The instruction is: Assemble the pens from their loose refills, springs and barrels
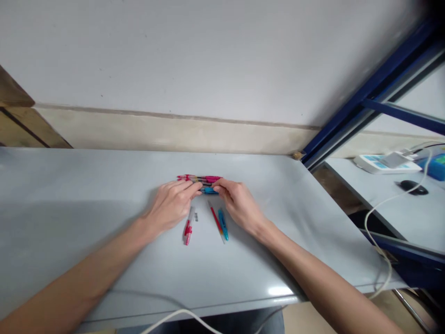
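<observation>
Several pens lie side by side in a small row, with pink pens (pixel 212 178) at the far edge and a blue pen (pixel 208 190) at the near edge. My left hand (pixel 175 199) has its thumb and fingers closed on the left part of this row. From the other side, my right hand (pixel 241 204) pinches the right part, and its fingers hide the pen ends. Between my wrists lie a clear pen barrel with a pink clip (pixel 188 227), a small metallic-looking piece (pixel 196 216), a red ink refill (pixel 217 220) and a blue pen part (pixel 223 225).
The grey table (pixel 86 185) runs up to a white wall (pixel 208 55). A blue metal frame (pixel 351 102) stands at its right side. Beyond it, another desk holds a white device (pixel 371 163) and a black mouse (pixel 413 187). A white cable (pixel 371 218) hangs near the right edge.
</observation>
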A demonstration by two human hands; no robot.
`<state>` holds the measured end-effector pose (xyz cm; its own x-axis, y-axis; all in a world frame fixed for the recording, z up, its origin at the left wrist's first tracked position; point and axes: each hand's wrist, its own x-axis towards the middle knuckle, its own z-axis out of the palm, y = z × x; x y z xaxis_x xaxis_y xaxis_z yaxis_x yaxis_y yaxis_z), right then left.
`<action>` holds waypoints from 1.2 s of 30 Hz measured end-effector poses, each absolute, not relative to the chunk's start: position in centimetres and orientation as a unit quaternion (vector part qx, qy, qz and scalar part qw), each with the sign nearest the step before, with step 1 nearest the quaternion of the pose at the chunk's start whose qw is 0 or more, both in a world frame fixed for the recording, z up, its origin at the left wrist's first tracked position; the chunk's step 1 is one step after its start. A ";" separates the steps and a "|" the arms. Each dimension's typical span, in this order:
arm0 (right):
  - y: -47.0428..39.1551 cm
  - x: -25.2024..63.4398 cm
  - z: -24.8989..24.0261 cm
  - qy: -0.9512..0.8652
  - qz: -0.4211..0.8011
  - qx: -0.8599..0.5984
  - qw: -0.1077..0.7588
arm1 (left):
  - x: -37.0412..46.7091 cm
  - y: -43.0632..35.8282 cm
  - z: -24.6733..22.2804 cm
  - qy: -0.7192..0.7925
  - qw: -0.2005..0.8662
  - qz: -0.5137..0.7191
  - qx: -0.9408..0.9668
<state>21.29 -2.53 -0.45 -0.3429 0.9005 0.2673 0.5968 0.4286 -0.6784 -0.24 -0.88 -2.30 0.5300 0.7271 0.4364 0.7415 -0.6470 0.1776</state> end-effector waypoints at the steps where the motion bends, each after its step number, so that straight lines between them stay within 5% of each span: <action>1: -2.4 21.4 -0.6 -0.782 0.241 -0.466 0.337 | -0.2 -0.9 -2.4 -0.436 0.009 -0.234 -0.869; 12: -2.7 21.1 -0.7 -0.808 0.181 -0.417 0.374 | 0.4 -2.0 -2.1 -0.462 -0.010 -0.223 -0.859; 27: -2.7 20.8 -0.9 -0.847 0.107 -0.436 0.284 | 0.8 -2.5 -2.2 -0.489 -0.024 -0.198 -0.849; 36: -2.8 21.0 -1.4 -0.846 0.017 -0.400 0.353 | 1.0 -2.6 -2.2 -0.456 -0.006 -0.224 -0.861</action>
<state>20.96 -2.81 -1.44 -0.4307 0.6886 0.5833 0.6644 0.6794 -0.3115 0.98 -2.64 -2.21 0.4841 0.7883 0.3797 0.7828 -0.5841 0.2145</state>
